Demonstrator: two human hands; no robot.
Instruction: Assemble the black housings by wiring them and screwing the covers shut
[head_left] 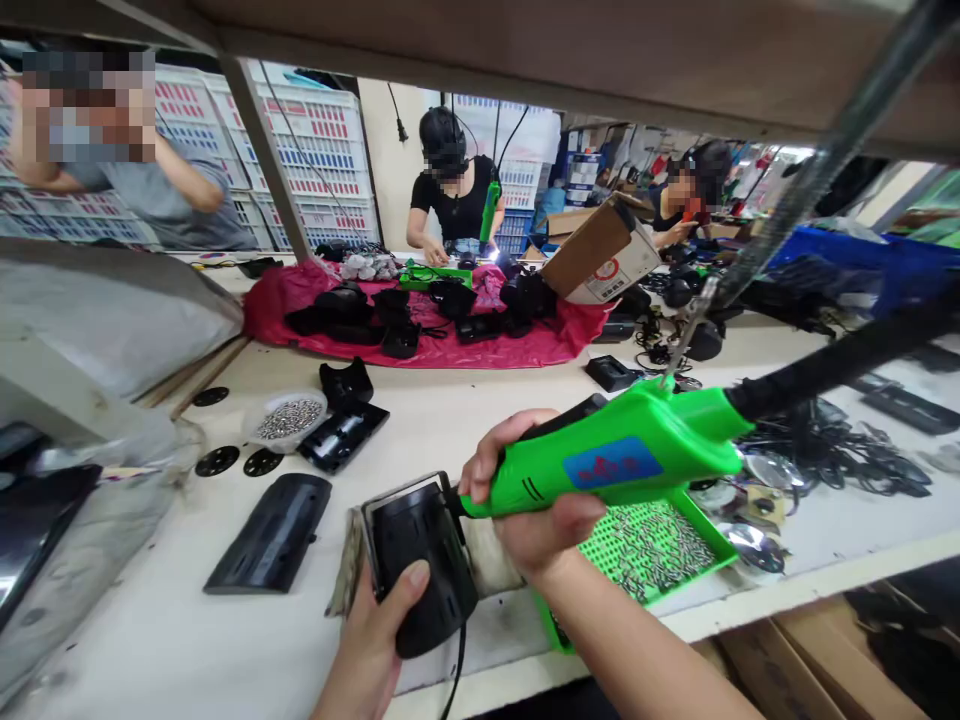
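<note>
My left hand (375,630) grips a black plastic housing (424,570), the thumb lying across its side. A metal bracket frames the housing's upper end, and a cable hangs from its lower end. In my right hand (536,510) is a green electric screwdriver (615,450), tilted, its nose against or very near the bracket's right side; the bit's exact contact is hidden. A spring and a black cord run from the tool's back end to the upper right. Beneath my right forearm sits a green tray (705,585) of small screws.
A bowl (259,425) of small metal parts, black discs (217,460) and curved black covers (270,535) lie at left. Pink cloth (322,345) with black parts is at the back, beside a cardboard box (600,250). Cables (855,450) lie right. Several people sit opposite. A shelf (525,60) hangs overhead.
</note>
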